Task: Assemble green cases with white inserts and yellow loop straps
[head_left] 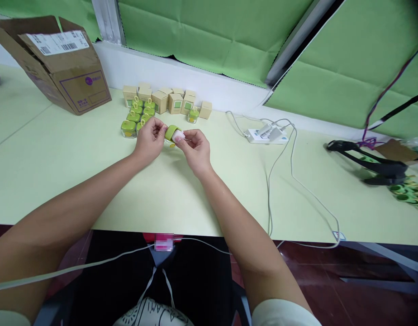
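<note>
My left hand [149, 141] pinches a green lid [171, 131] by its left side, above the middle of the table. From the other side, my right hand [197, 149] grips a small white piece [178, 135] that sits against the lid's opening. Whether the piece is inside the lid or only touching it, I cannot tell. Just below, a bit of clear glass with yellow [171, 145] shows, mostly hidden by my fingers. Behind my left hand stand several small glass jars [129, 128] with green lids and yellow loops. One more such jar [193, 115] stands apart, to the right.
Several small kraft boxes [175, 103] line the wall. An open carton [73, 77] stands at the back left. A power strip [267, 136] with white cables [292, 163] lies right of my hands. Farther right are a black frame-like object [372, 163] and green parts [410, 192].
</note>
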`<action>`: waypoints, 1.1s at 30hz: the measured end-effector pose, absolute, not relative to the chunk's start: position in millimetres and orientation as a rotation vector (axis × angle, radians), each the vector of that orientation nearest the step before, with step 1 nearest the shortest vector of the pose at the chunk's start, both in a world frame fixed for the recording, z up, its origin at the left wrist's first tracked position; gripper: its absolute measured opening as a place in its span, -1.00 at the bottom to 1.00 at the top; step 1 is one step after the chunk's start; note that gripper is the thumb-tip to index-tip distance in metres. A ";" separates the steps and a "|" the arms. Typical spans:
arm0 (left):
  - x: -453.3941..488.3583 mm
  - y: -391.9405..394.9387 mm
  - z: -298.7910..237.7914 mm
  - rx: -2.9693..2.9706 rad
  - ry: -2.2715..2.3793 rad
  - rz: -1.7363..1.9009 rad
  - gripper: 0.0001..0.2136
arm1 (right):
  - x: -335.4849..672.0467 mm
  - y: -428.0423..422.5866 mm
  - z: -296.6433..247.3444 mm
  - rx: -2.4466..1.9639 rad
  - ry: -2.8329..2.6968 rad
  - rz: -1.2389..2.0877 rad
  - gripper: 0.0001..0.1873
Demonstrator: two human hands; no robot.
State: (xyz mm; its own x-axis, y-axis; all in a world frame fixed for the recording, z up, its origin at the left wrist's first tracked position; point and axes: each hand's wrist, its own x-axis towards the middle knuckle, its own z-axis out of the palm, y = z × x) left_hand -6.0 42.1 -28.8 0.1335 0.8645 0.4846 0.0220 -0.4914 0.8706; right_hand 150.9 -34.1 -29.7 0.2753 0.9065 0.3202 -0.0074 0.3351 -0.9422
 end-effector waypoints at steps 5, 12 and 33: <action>-5.3 38.9 -27.6 1.637 0.884 1.440 -0.86 | 148.8 -34.7 -28.8 -1.062 -1.118 0.796 -0.23; -3.6 35.2 -25.7 1.639 0.891 1.455 -0.86 | 148.5 -33.8 -32.0 -1.073 -1.104 0.803 -0.23; 2.1 28.7 -22.2 1.524 0.916 1.396 -0.78 | 144.3 -34.3 -37.4 -1.127 -1.126 0.693 -0.29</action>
